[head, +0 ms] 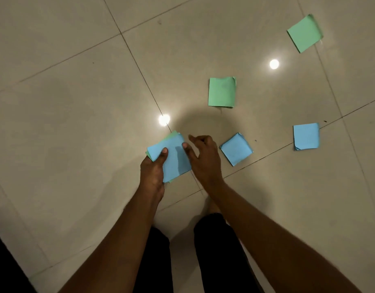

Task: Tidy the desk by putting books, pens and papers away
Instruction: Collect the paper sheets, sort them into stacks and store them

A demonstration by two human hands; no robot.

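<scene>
My left hand (152, 169) grips a small stack of folded papers (171, 157), blue on top with green edges showing beneath, thumb on the top sheet. My right hand (203, 157) is beside the stack, its thumb touching the stack's right edge, the fingers loosely spread and holding nothing. On the tiled floor lie a blue folded paper (236, 149) just right of my right hand, another blue one (306, 136) farther right, a green one (222, 92) beyond my hands and a second green one (304, 33) at the far right.
The beige floor tiles (76, 102) are glossy, with two bright lamp reflections (274, 64). My legs in dark trousers (216, 250) show at the bottom. A dark edge (4, 271) fills the lower left corner.
</scene>
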